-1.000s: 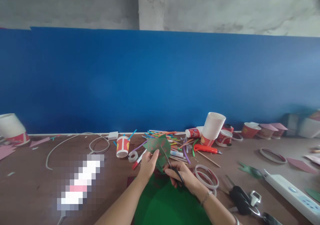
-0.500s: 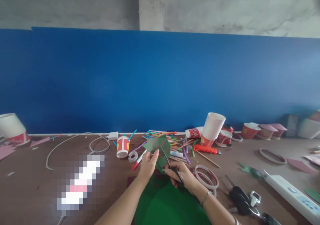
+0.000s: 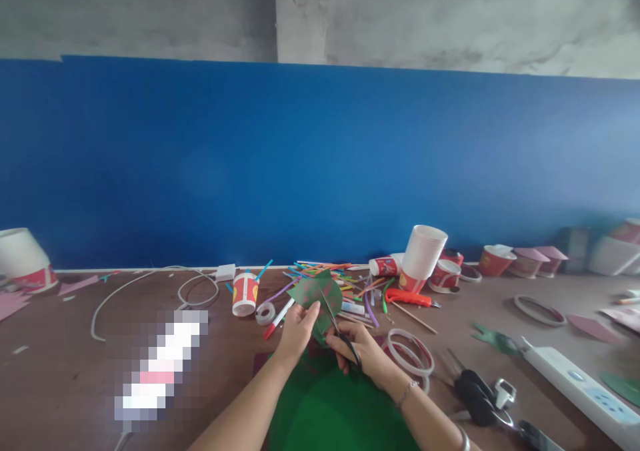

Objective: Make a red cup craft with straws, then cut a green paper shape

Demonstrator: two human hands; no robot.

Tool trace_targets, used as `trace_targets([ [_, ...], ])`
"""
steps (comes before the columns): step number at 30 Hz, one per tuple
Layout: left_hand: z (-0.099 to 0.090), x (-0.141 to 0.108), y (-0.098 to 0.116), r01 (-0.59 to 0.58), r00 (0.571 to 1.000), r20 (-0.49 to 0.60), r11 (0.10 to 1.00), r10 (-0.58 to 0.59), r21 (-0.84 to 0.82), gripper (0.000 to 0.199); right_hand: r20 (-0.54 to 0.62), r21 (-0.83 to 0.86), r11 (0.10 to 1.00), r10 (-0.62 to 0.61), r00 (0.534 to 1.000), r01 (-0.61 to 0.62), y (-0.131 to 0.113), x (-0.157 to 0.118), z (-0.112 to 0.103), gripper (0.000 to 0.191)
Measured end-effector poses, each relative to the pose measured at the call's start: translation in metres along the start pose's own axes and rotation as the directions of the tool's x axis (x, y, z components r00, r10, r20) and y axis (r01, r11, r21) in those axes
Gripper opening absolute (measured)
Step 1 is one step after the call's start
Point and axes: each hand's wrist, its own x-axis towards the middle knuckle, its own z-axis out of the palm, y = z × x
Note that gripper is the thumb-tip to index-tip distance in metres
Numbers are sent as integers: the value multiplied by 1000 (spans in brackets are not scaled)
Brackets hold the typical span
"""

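My left hand [image 3: 300, 327] pinches a piece of green paper [image 3: 313, 291] between thumb and fingers. Black-handled scissors [image 3: 349, 347] are gripped in my right hand [image 3: 357, 351], their blades pointing up and left across the paper. The two hands are close together, with the lower part of the paper between them. Below them lies a large green sheet [image 3: 335, 404], partly covered by my right hand and forearm. Whether the blades are fully closed is too small to tell.
Behind my hands lie many colourful sticks [image 3: 345, 274]. A paper cup with straws [image 3: 245, 295] stands left; stacked cups [image 3: 423, 254], an orange cutter [image 3: 409, 297], tape rings [image 3: 411, 354], keys [image 3: 475, 397] and a power strip [image 3: 580, 384] are right. A blue panel [image 3: 300, 164] stands behind.
My right hand and the scissors have shifted slightly left toward my left hand. The objects on the right appear a little further left in the view.
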Motion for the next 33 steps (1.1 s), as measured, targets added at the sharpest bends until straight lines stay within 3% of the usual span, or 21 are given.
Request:
trace_targets([
  [7,2,-1,1,22,999,25,1000,-22,-9,37,-15,-5,1000,-16,1000,16,5,2,1,40],
  [14,4,-2,-3,26,1000,1,998,-26,-58,25,-14,30,1000,-2,1000,2,6,2,1,40],
  [17,2,4,-8,28,994,-104,991,-42,-134,26,61,40,998,41,997,-43,3,-1,-2,39],
  [20,-4,13,-16,38,960,-262,973,-100,-230,28,155,-20,996,87,984,-85,-1,-4,-7,38],
  [24,-12,20,-19,-32,943,-325,949,-75,-312,26,108,-70,995,79,991,-72,-5,-4,-16,37],
  [27,-12,20,-18,-17,950,-302,954,-79,-300,28,59,-77,995,75,995,-70,-3,-1,-18,38],
  [33,-8,14,-17,37,988,-136,958,-79,-285,32,28,-92,993,76,997,-73,1,1,-13,36],
])
